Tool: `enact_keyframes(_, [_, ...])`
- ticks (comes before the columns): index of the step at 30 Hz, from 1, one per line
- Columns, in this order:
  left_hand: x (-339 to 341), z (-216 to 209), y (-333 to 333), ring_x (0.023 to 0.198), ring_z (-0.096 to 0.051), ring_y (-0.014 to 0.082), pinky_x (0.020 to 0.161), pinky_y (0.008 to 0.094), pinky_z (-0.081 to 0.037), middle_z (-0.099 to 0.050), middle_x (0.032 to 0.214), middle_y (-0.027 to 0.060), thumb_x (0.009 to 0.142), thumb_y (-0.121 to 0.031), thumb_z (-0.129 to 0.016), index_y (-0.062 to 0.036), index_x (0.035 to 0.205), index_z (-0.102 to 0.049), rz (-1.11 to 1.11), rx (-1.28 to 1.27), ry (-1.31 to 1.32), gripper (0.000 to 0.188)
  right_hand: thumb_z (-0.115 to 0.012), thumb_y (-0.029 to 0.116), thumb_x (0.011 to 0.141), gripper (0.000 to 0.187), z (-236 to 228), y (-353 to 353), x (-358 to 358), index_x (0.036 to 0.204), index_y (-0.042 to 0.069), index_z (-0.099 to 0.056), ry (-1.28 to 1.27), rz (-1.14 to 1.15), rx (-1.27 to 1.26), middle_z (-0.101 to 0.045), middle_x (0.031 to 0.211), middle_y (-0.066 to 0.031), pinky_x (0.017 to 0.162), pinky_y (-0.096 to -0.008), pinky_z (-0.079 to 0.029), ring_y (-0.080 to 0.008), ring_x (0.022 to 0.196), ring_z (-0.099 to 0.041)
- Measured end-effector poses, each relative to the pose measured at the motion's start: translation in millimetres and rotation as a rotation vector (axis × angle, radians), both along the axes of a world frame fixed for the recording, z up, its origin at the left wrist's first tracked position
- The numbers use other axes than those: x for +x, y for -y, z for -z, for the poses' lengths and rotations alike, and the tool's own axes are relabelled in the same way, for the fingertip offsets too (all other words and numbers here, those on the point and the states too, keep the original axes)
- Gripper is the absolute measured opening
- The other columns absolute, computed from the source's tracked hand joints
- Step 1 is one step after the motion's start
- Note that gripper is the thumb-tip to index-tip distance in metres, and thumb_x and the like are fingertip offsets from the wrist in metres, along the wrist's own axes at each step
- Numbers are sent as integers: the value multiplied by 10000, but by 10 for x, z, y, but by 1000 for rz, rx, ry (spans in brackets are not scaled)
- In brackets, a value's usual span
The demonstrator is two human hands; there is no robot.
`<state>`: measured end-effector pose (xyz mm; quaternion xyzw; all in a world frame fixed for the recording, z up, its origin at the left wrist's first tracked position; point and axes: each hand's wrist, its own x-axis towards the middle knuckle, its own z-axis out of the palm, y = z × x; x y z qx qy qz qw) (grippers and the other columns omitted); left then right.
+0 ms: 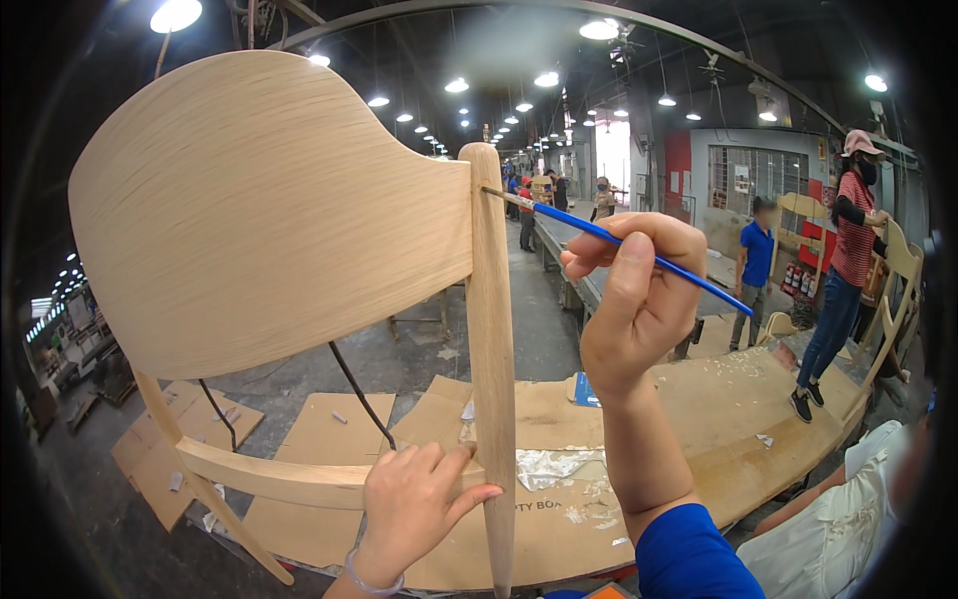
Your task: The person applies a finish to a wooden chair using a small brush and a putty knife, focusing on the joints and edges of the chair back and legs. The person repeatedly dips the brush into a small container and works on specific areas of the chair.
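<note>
A pale wooden chair frame stands in front of me, with a wide curved backrest and a round-topped post on its right side. My right hand pinches a thin paintbrush with a blue handle. The brush tip touches the post near its upper part, beside the backrest's right end. My left hand is wrapped over the lower crossrail where it meets the post, its thumb lying against the post. The rail under my left palm is hidden.
Cardboard sheets cover the surface beneath the chair, with whitish scraps on them. At right, a person in a striped shirt stands by another chair frame. Closer sits someone in white clothing. A person in a blue shirt stands behind.
</note>
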<state>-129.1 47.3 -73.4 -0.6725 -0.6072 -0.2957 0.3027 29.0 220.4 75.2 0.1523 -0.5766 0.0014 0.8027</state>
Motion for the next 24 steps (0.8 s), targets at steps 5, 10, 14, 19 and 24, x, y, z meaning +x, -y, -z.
enact_keyframes(5, [-45,6,56,693,-583,231,664,377,-435,-606,798,21,828,-665,-810,-122,1079,-799,-27,-32,21,598,-491,35,1127,121,11,55,-55,1136,-46,-580,-10,21,3,-725,891,-129,627,-246,-587,-126,696,-718])
enact_keyframes(10, [-73,18,66,684,-572,226,656,379,-421,-587,780,20,825,-671,-810,-120,1080,-802,-26,-5,12,607,-520,14,1111,98,-9,43,-90,1120,-50,-594,-9,-11,5,-730,898,-119,615,-230,-574,-112,693,-714])
enact_keyframes(14, [-97,29,68,682,-564,222,657,380,-413,-572,768,23,828,-672,-810,-112,1080,-804,-30,-8,16,615,-524,22,1112,102,-6,31,-123,1116,-44,-601,-21,-31,20,-731,899,-118,617,-230,-580,-114,700,-726])
enact_keyframes(19, [-108,38,69,682,-564,221,660,378,-411,-565,761,26,829,-672,-810,-101,1083,-803,-18,8,20,625,-529,33,1115,105,4,35,-138,1117,-40,-605,-9,-27,-6,-731,899,-117,623,-235,-595,-116,710,-742])
enact_keyframes(24, [-105,34,73,681,-567,221,662,377,-415,-564,756,28,826,-668,-813,-96,1080,-805,-28,5,14,626,-532,37,1116,106,-1,30,-143,1120,-40,-605,-6,-26,6,-730,902,-112,621,-233,-598,-116,708,-744])
